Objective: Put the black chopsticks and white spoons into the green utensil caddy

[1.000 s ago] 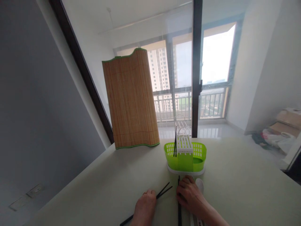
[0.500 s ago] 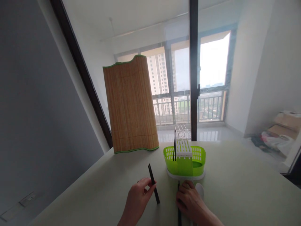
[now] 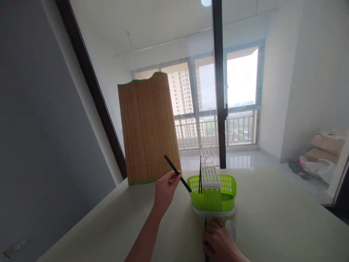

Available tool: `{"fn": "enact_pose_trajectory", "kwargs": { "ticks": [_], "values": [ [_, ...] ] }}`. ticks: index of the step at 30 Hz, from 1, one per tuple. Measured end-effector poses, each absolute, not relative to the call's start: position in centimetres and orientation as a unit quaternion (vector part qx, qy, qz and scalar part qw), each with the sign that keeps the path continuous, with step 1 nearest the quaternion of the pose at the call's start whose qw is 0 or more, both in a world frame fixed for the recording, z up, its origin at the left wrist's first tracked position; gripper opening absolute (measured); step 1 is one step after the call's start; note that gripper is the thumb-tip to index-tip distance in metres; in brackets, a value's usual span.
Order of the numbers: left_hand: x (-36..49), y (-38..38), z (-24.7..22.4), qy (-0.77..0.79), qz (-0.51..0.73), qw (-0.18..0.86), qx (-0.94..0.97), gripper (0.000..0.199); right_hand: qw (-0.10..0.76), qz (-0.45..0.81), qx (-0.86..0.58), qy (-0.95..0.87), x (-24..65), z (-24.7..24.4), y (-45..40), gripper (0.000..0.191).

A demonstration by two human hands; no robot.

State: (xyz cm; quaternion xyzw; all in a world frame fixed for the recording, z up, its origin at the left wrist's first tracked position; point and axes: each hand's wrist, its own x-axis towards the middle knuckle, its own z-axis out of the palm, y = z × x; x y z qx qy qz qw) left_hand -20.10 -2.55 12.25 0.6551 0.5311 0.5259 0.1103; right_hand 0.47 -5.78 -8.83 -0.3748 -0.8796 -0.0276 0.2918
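My left hand pinches a pair of black chopsticks between thumb and fingertips. They slant down to the right, their lower ends at the left rim of a bright green utensil basket. One thin black stick stands inside the basket's left part, beside a white slotted piece. Low in front of the basket, my right hand is closed with curled fingers over more black chopsticks, which its fingers partly cover. A white spoon shows just right of that hand.
A partly rolled bamboo mat with green edging stands upright at the back left of the pale table. Behind the basket is a white wire rack. Glass with a dark frame post rises behind the table.
My left hand has moved up and forward with its chopsticks, bringing their lower ends to the basket's left rim. My right hand stays low in front of the basket. The view has shifted slightly.
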Motion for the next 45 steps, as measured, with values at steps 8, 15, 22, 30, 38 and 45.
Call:
{"fn": "enact_pose_trajectory", "kwargs": {
  "ticks": [8,15,22,30,38,45],
  "values": [
    [-15.9,5.6,10.6,0.58,0.349,0.096,0.73,0.018,0.261,-0.082,-0.372,-0.887,0.1,-11.4,-3.7,0.011],
    [-14.6,7.5,8.0,0.598,0.256,0.138,0.747,0.013,0.263,-0.092,-0.365,-0.888,0.1,-11.7,-3.2,0.013],
    [-13.5,7.8,7.8,0.617,0.192,0.131,0.752,0.036,0.266,-0.099,-0.362,-0.888,0.1,-12.3,-3.1,0.013],
    [-12.5,7.8,7.7,0.651,0.143,0.096,0.74,0.033,0.365,-0.165,-0.321,-0.858,-0.2,-13.6,-2.3,0.022],
    [-13.0,7.6,8.3,0.623,0.156,0.11,0.758,0.04,0.346,-0.151,-0.324,-0.867,-0.2,-12.8,-2.7,0.018],
    [-14.0,2.9,10.2,0.619,0.26,0.021,0.741,0.041,0.352,-0.065,-0.364,-0.86,0.2,-9.3,-5.3,0.01]
  ]
}}
